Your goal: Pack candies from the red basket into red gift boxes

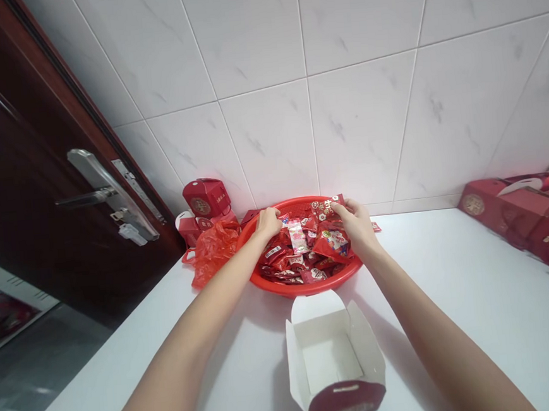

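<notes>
On the near side of the round red plastic basket [275,286] stands an open cardboard box [348,402], maroon outside and white inside, its flaps spread and its opening facing up. The glossy white table [451,274] beneath it also bears the basket.

Inside the basket lies a heap of small, shiny, mostly red wrapped packets [281,252], with a pale pink-and-white packet [298,236] near the middle. The left hand [269,223] reaches over the basket's left rim, fingers bent down at the packets; whether it grips one I cannot tell. The right hand [355,221], at the basket's far right side, pinches a flat red packet with pale lettering [325,209] between thumb and fingers, above the heap.

Just left of the basket sits a crumpled, translucent red plastic bag [214,251]; behind that bag, red cardboard boxes with gold print [207,199] are grouped. Well to the basket's right is a pile of larger-looking red cardboard boxes [503,209]. Farther left of the basket is a dark reddish-brown door [18,156] with a silver metal handle [88,198]. Behind the basket rises a wall of white, grey-veined tiles [269,142].
</notes>
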Action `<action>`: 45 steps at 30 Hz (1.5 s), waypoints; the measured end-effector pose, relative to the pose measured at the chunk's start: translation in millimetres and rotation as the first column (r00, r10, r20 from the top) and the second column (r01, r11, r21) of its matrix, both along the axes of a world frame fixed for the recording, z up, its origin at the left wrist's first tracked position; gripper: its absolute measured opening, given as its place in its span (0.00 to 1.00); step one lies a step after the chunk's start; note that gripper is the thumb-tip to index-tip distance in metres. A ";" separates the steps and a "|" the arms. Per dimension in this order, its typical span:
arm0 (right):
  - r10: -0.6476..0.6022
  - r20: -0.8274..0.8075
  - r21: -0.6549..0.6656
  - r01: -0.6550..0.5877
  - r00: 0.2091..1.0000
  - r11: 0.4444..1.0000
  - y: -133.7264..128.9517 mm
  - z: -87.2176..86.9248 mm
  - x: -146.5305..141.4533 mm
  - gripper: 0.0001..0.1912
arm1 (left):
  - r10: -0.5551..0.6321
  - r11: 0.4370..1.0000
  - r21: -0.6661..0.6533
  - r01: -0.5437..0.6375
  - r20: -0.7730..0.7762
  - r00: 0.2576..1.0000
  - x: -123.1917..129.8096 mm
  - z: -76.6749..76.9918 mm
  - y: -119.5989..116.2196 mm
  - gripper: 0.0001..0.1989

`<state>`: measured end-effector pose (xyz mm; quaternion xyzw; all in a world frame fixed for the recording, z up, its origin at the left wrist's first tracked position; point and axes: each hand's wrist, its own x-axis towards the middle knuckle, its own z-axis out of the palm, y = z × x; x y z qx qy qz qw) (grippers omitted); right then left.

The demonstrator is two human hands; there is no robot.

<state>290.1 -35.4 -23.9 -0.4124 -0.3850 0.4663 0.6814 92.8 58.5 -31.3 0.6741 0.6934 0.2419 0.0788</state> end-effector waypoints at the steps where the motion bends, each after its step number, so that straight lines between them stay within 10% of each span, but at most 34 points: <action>1: 0.008 -0.002 0.000 -0.008 1.000 1.000 -0.4 0.3 -0.2 0.04 | -0.002 1.000 -0.007 0.002 -0.043 0.999 3.2 -0.8 -1.5 0.18; 10: 0.020 0.010 0.000 -0.020 1.000 1.000 0.6 -0.6 -0.6 0.03 | -0.005 1.000 -0.008 0.004 -0.130 0.991 5.5 -2.6 -3.2 0.05; 28: 0.023 0.026 -0.002 -0.023 0.999 1.000 -0.1 -0.3 0.8 0.06 | -0.206 0.971 0.203 0.124 0.453 0.867 -11.2 7.8 4.4 0.10; 45: -0.035 0.161 -0.020 0.038 0.986 0.999 -2.6 0.7 1.2 0.13 | -0.201 0.925 -0.291 0.245 0.171 0.964 -26.6 -8.9 3.6 0.12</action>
